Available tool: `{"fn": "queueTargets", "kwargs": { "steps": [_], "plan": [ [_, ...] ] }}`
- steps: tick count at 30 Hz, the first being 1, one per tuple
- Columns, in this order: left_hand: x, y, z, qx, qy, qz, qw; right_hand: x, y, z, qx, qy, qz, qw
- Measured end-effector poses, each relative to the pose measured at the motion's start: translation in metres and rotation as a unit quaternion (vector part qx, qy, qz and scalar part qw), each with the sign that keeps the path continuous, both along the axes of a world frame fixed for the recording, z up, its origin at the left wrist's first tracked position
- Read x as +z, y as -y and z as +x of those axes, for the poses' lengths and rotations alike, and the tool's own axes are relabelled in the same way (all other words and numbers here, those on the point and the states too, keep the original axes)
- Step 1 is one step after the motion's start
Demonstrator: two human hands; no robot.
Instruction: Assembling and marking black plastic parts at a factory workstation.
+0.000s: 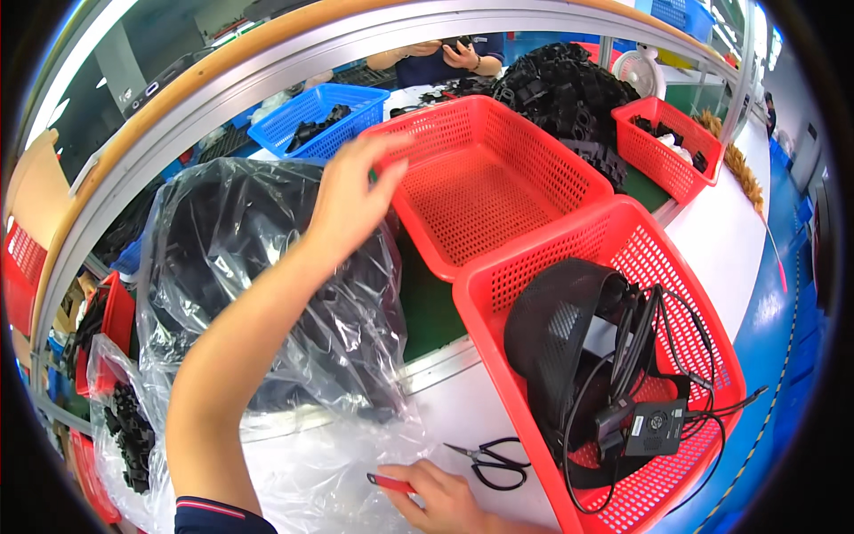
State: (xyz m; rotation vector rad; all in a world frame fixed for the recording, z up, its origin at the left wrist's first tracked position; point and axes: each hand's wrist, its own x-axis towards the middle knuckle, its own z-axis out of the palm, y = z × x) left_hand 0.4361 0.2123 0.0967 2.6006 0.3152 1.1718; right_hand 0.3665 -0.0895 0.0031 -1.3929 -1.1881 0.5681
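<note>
My left hand [351, 191] reaches over the left rim of an empty-looking red plastic basket [498, 182], fingers and thumb apart; whether it touches the rim I cannot tell. Low in the view, my right hand [440, 498] is closed on a small red tool [391, 483] with a dark end, its kind unclear. Black-handled scissors [498, 463] lie on the white tabletop just beyond that hand. Under my left forearm bulges a large clear plastic bag [267, 267] with dark contents. Beside the scissors, a nearer red basket [476, 298] holds a black mesh cap [551, 320], cables and a black box-shaped device [656, 427].
Across the bench, a person's hands [458, 55] hold something dark. A heap of black parts [569, 89] rises behind the baskets. A blue basket [356, 100], a smaller red basket [667, 169] and a white fan [640, 71] stand around it. A metal rail [294, 53] arches overhead.
</note>
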Motion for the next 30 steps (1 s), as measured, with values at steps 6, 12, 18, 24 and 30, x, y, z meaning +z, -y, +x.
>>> {"fn": "queueTargets", "kwargs": {
  "steps": [6, 12, 18, 24, 30],
  "plan": [
    [-0.026, 0.121, -0.156, -0.071, -0.081, 0.052, 0.993, -0.003, -0.01, -0.009, -0.049, 0.049, 0.056, 0.996],
    [-0.055, 0.191, -0.296, -0.05, -0.186, -0.002, 0.981, -0.025, -0.008, -0.017, -0.037, 0.066, 0.105, 0.992],
    [-0.087, 0.133, -0.38, 0.156, -0.251, -0.132, 0.946, -0.021, 0.004, -0.042, 0.047, 0.095, 0.065, 0.992],
    [-0.102, 0.077, -0.371, 0.326, -0.171, -0.034, 0.929, -0.011, -0.011, -0.078, 0.016, 0.099, -0.005, 0.995],
    [-0.11, 0.086, -0.371, 0.329, -0.116, -0.041, 0.936, -0.017, -0.059, -0.127, 0.082, -0.154, -0.109, 0.979]
  ]
}}
